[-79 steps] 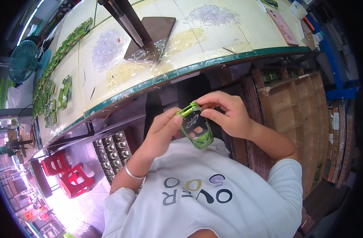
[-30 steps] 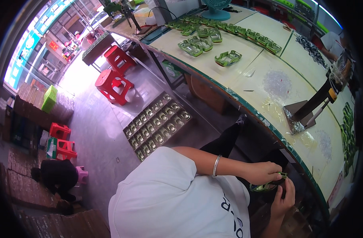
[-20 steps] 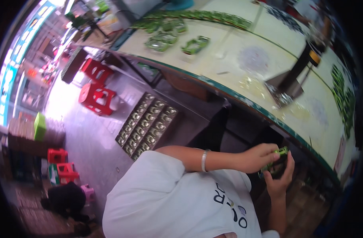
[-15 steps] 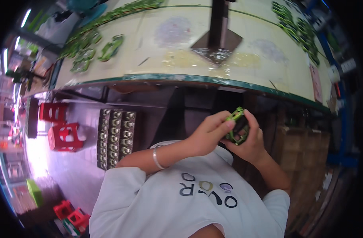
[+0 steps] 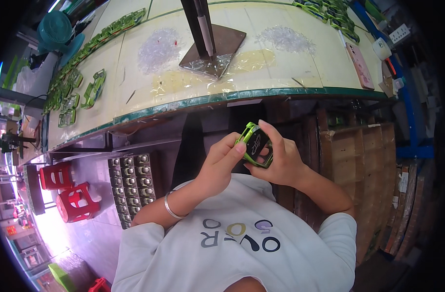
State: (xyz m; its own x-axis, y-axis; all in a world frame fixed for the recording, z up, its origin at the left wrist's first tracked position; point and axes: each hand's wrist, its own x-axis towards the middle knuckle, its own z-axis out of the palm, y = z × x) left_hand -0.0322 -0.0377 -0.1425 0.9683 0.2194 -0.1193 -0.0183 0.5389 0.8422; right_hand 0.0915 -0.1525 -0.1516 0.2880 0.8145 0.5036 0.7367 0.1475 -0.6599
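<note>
Above my lap, my left hand [image 5: 221, 161] and my right hand [image 5: 284, 156] hold a green-and-black plastic housing [image 5: 255, 144] between them. Bright green runs along its rim, a black panel with pale marks faces up, and a window-like opening shows at its lower end. My left thumb and fingers pinch the left edge. On the other side my right hand curls round it, its index finger at the top corner and its thumb at the lower end. Part of the housing is hidden behind my fingers. Similar green housings [image 5: 93, 89] lie on the table at the left.
The worktable [image 5: 135, 73] carries a dark post [image 5: 197, 29] on a brown square base, with heaps of small clear pieces [image 5: 160, 48] [image 5: 287, 40] either side. A pink phone [image 5: 360, 66] lies at the right. Below stand a tray of shiny parts [image 5: 131, 185], red stools [image 5: 78, 202] and a wooden compartment rack [image 5: 356, 160].
My view has swung, so the table and post sit further left and tilted. The housing is turned, showing more of its black panel. Both hands still hold it.
</note>
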